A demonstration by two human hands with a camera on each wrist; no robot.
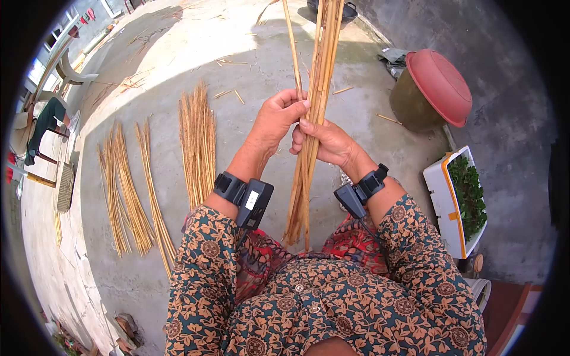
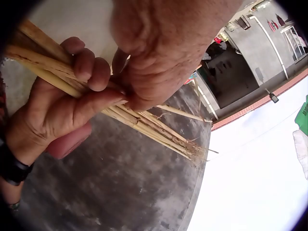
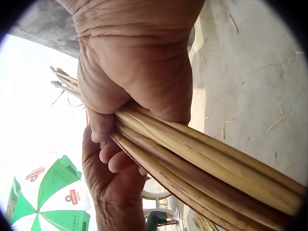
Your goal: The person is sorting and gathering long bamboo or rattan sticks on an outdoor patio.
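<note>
A bundle of dry tan stalks [image 1: 320,77] stands upright before my chest, its lower ends near my lap. My right hand [image 1: 332,143] grips the bundle, thumb across the front and fingers curled behind. Just above it, my left hand [image 1: 279,118] pinches a single stalk [image 1: 292,44] that leans away to the left of the others. In the left wrist view, the right hand's fingers [image 2: 83,65] wrap the stalks, and rough root-like ends show at the far tip. Seen from the right wrist, the stalks [image 3: 192,159] run under my right palm [image 3: 134,72], the left hand [image 3: 118,192] close below.
On the concrete floor to the left lie several piles of stalks [image 1: 127,196] and a thicker bundle [image 1: 199,142]. A red basin [image 1: 439,86] covers a large pot [image 1: 415,101] at right. Nearer stands a white box [image 1: 439,196] of green plants. A seated person's leg [image 1: 50,124] shows at far left.
</note>
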